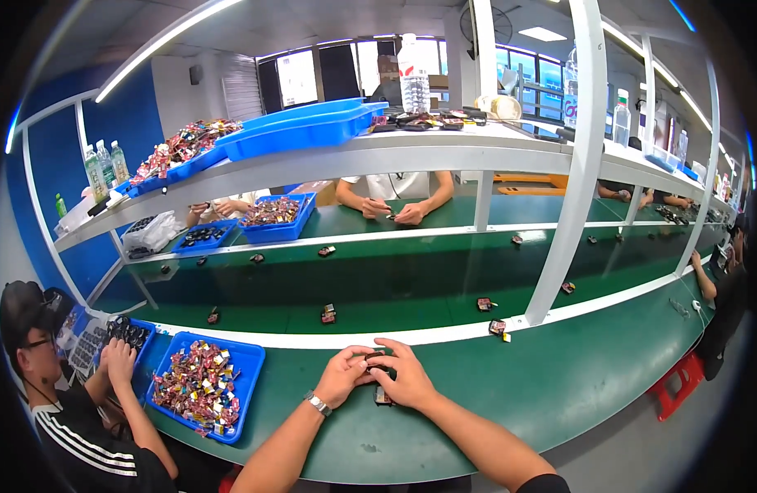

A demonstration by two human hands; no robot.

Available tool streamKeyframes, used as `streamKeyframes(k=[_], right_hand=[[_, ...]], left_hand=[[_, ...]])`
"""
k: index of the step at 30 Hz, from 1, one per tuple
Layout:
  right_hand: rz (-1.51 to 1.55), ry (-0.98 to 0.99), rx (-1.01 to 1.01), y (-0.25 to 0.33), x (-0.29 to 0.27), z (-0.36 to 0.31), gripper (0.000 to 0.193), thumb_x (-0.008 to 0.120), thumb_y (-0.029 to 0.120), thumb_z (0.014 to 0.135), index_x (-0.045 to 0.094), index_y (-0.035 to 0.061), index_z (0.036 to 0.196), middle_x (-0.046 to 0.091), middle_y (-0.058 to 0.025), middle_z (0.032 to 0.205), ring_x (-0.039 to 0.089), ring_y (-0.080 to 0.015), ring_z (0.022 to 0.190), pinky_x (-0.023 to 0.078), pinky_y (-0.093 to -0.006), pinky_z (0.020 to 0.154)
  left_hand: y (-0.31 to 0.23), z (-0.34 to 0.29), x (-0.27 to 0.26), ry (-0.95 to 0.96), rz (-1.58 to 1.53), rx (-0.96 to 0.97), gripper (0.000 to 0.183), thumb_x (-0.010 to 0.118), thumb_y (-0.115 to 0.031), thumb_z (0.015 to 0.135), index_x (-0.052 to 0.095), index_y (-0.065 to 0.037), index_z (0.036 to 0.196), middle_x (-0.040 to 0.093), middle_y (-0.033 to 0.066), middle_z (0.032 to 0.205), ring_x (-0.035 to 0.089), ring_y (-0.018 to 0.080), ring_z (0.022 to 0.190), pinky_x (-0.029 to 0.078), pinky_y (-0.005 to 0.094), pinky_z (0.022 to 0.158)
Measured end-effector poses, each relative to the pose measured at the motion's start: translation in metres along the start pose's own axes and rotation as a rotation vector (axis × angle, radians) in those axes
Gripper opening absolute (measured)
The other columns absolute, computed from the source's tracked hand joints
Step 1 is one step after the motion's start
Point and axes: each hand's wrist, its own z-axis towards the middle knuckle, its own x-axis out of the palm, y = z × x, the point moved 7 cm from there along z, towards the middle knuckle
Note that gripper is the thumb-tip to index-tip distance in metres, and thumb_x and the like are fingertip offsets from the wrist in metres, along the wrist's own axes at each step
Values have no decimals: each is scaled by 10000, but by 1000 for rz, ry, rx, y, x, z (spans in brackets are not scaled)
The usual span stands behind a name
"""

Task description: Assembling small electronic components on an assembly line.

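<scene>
Over the green bench, my left hand [343, 378] and my right hand [405, 380] meet, both closed on a small black part [375, 358]. Fingers cover most of that part, so its exact kind is hidden. A wristwatch [318, 403] is on my left wrist. Just below my fingers, partly under my right hand, a small dark electronic piece [383, 398] with a pale patch lies on the bench. To the left of my hands stands a blue tray [254, 371] heaped with small red, yellow and white electronic pieces [196, 384].
A co-worker [87, 411] sits close on my left, hands at a tray of black parts [130, 332]. Beyond a white rail [411, 334], a green belt [403, 304] carries scattered pieces. A white post [569, 189] and an overhead shelf [444, 156] stand ahead; another person [395, 201] works opposite.
</scene>
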Motion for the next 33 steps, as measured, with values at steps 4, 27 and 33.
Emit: streamKeyframes(k=[4,27,33], right_hand=[[-64,-46,-67,10,-3,3,181,681,87,799,699,78,979,597,-100,1215,554,-302,1142,493,-393,931],[-315,-208,-252,28,-6,1,138,739,70,753,687,59,881,613,-61,889,607,-241,813,522,-348,702],[-367,-232,-324,30,-7,2,147,747,72,743,693,57,879,615,-56,872,607,-236,809,520,-343,678]], left_hand=[[2,0,1,21,-47,-6,271,481,-63,997,462,1,1259,617,152,1177,621,217,1098,537,377,970],[4,1,1,7,-38,-47,268,489,-58,987,472,-23,1252,612,130,1172,626,217,1074,539,387,959],[4,0,2,14,-53,-34,262,492,-66,985,474,-20,1242,612,132,1166,633,217,1058,541,386,952]])
